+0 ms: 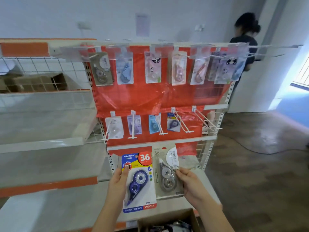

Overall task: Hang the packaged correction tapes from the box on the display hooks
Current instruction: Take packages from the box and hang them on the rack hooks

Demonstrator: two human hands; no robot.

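Presently, 2 packaged correction tapes are held up side by side in front of the display rack.

Item 1: blue-carded correction tape (139, 181), marked "36" in a red circle, with a dark blue dispenser under clear blister. The left hand (119, 180) grips its left edge, thumb across the front of the card near the top, remaining fingers behind it. The forearm rises from the bottom of the frame, palm turned inward. The pack stands roughly upright, leaning slightly left at the foot.

Item 2: grey-carded correction tape (167, 173), also marked "36", with a clear grey dispenser. The right hand (188, 183) pinches its right edge, thumb and forefinger meeting on the card beside the dispenser, other fingers curled below along the edge. The forearm comes in from the lower right. This pack sits slightly higher than item 1, and their inner edges nearly touch.

Item 3: cardboard box (168, 221), open, at the bottom edge between the forearms, with more packs inside, too blurred to count.

Item 4: display rack with red backing (150, 96). The upper row of hooks (182, 55) carries several hanging packs. The lower row of hooks (184, 124) shows 4 with packs pushed to the back; the 5th, at the right, looks bare.

Item 5: empty grey shelves (45, 118) to the left of the rack.

Item 6: another person (245, 39) standing at the far right behind the rack, facing away.
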